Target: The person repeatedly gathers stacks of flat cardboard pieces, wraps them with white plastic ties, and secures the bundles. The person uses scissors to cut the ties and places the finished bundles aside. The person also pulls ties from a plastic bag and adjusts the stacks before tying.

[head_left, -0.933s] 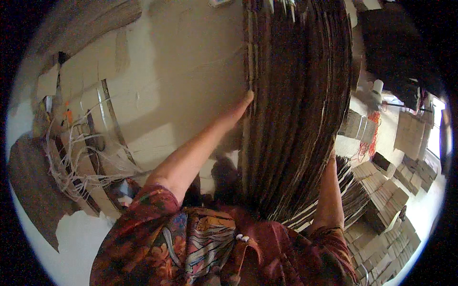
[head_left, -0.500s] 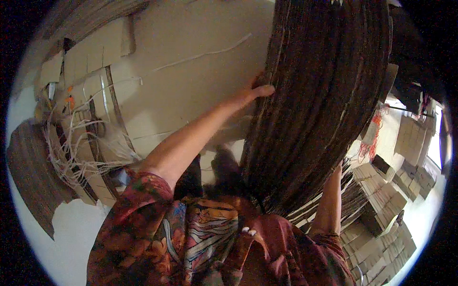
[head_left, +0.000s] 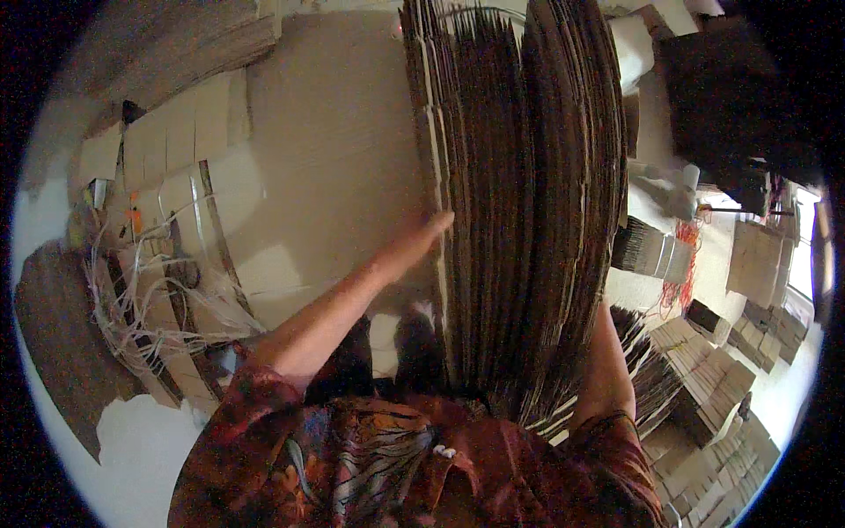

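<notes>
A thick stack of brown cardboard sheets (head_left: 493, 202), edges facing up, stands in front of me, between my arms. My left hand (head_left: 429, 232) grips its left side, thumb over the edge of the outermost sheets and the other fingers hidden. On the right side, my right forearm (head_left: 609, 361) reaches up along the stack. The right hand itself is hidden behind the sheets. Toward the far end the sheets part, leaving a gap between two bunches.
A broad cardboard surface (head_left: 339, 114) lies left of the stack. Tangled white straps (head_left: 141, 299) hang at the far left, near an orange-handled tool (head_left: 135, 213). Bundled flat cardboard (head_left: 704, 361) and red strings (head_left: 682, 264) are on the right.
The stack has swung left and now stands straighter, with its sheets parted at the far end. My left hand has moved left and nearer to me with it.
</notes>
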A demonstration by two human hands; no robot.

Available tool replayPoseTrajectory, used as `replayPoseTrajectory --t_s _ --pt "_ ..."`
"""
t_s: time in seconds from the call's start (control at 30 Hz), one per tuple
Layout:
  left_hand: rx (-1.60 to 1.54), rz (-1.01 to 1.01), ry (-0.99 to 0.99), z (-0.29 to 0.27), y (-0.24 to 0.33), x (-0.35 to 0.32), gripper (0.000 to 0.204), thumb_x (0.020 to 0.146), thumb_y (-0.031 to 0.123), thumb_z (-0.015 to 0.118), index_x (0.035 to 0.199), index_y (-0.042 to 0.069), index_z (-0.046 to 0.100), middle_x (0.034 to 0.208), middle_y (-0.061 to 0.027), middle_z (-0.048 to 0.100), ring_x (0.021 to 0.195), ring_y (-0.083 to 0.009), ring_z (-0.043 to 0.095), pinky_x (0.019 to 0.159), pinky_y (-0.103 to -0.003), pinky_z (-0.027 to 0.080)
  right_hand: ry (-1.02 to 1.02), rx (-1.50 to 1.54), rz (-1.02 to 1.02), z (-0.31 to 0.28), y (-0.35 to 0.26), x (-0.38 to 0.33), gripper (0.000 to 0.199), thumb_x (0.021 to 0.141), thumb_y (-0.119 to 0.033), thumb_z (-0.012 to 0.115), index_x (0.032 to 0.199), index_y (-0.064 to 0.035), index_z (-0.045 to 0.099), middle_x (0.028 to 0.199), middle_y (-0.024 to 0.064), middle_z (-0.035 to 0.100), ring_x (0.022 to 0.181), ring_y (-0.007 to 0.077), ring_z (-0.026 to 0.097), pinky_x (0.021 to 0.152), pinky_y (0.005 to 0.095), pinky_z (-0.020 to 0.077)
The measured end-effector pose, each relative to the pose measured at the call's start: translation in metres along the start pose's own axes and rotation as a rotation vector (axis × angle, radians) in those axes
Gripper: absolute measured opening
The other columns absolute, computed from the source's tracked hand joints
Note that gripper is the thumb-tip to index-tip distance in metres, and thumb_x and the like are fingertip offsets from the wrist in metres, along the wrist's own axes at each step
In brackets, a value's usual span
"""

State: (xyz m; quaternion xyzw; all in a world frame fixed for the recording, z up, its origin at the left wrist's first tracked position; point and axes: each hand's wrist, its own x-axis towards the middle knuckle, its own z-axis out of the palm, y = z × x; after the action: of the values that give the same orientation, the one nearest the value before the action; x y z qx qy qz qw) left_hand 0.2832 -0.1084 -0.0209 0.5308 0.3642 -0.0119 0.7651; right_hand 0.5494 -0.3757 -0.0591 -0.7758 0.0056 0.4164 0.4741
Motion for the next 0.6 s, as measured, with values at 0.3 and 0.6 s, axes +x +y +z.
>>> replayPoseTrajectory --t_s 0.3,0.6 --pt "0.106 0.113 0.123 0.028 -0.004 -0.009 0.051 0.085 0.042 0.051 0.119 0.004 0.044 0.109 -0.011 0.053 0.102 -0.0204 0.049 0.09 -0.034 0.038 -0.005 0.038 0.03 -0.005 0.002 0.007 0.052 0.084 -0.042 0.051 0.111 0.0018 0.051 0.088 0.0052 0.058 0.072 0.013 0.054 0.06 0.0275 0.0448" --pt "0.229 0.006 0.263 0.041 0.02 -0.013 0.046 0.084 0.04 0.053 0.113 0.004 0.047 0.097 -0.0102 0.056 0.089 -0.0217 0.053 0.081 -0.035 0.043 -0.024 0.102 0.058 -0.009 0.022 0.019 0.05 0.084 -0.041 0.051 0.11 0.0015 0.052 0.084 0.004 0.059 0.067 0.0118 0.055 0.056 0.0267 0.0458"
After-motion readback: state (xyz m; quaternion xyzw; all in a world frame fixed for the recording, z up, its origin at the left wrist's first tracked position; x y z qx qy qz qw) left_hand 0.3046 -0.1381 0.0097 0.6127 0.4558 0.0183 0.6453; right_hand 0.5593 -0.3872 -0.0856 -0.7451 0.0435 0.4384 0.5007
